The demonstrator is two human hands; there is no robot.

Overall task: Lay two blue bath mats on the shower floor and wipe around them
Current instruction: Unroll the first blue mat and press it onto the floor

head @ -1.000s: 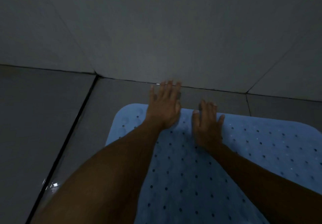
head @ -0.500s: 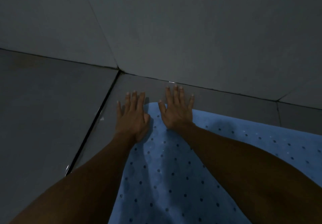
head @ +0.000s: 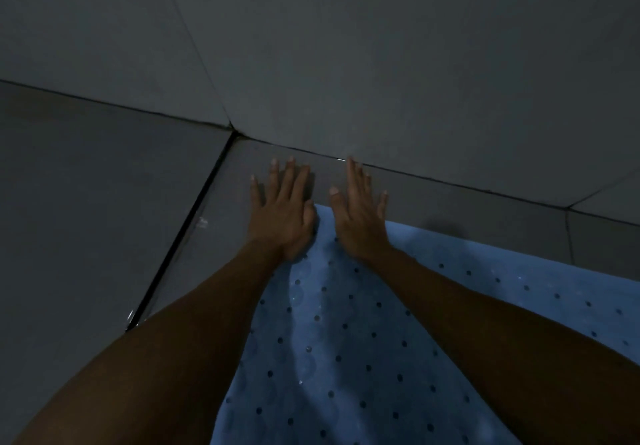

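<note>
Blue bath mat [head: 346, 358]: one item, light blue, dotted with small dark holes, lying flat on the shower floor [head: 104, 219]; its rounded far corner sits between the two hands, near the foot of the wall [head: 346, 63], and its body runs toward the lower right, out of view under the forearms. Only one mat is visible. Left hand [head: 282, 212]: palm down, fingers straight and slightly spread, nothing grasped; heel of the hand lies at the mat's left edge, fingers [head: 289, 181] extend past the corner onto bare tile. Right hand [head: 360, 219]: palm down, fingers straight and close together, nothing grasped; palm rests on the mat's far edge, fingertips [head: 353, 170] reach over the tile up to the seam where floor meets wall. Both forearms stretch forward from the lower corners of the view, the right one covering much of the mat's right part, the left one covering its left border. Surroundings: dark grey floor tiles; a dark grout line [head: 180, 236] runs diagonally left of the left hand, with wet glints along it; grey wall tiles fill the upper half. Lighting dim; whether the hands press down or merely rest cannot be told.
</note>
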